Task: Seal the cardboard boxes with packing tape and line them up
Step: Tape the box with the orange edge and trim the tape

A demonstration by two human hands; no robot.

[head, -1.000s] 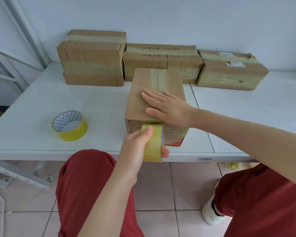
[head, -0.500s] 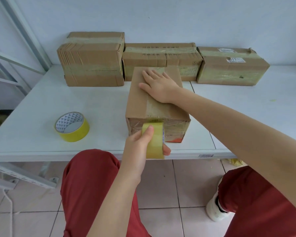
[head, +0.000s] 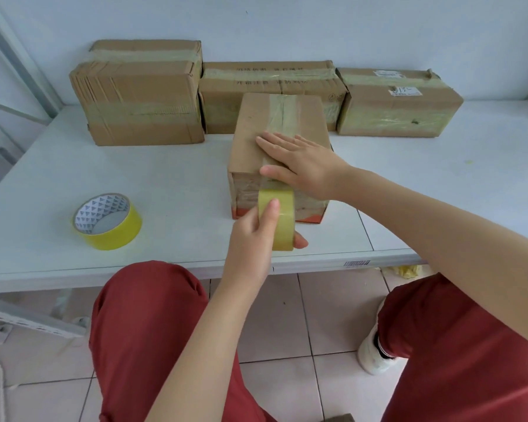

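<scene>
Mid-seal on box number four here. The open box (head: 250,132) sits in the middle of the tabletop (head: 165,178), just in front of the row, with a tape strip (head: 282,117) running down the centre of its top. The right hand (head: 302,166) lies flat on that top near the front edge, fingers straight, pressing the strip down. The left hand (head: 250,239) grips the tape roll (head: 282,214), thumb on its outer face, right in front of the box's near side.

My read is that the strip is going over the front edge and down the near face. The next move calls for pulling the roll down tight, rubbing the tape onto that face, then tearing it off. There's no cutter in sight, so probably by hand. After that the box needs sliding back to join the line.

The left box (head: 141,99), middle box (head: 269,77) and right box (head: 397,108) stand side by side at the back, all wearing tape. A spare roll (head: 107,220) lies flat off to the left, well apart from both hands.

Hard to tell:
- The stretch of tape between roll and box is see-through and partly behind the right thumb, so I can't say if it's taut.
- The box's far end is hidden.
- The print on the middle box and the label on the right one are too blurry to read.
</scene>
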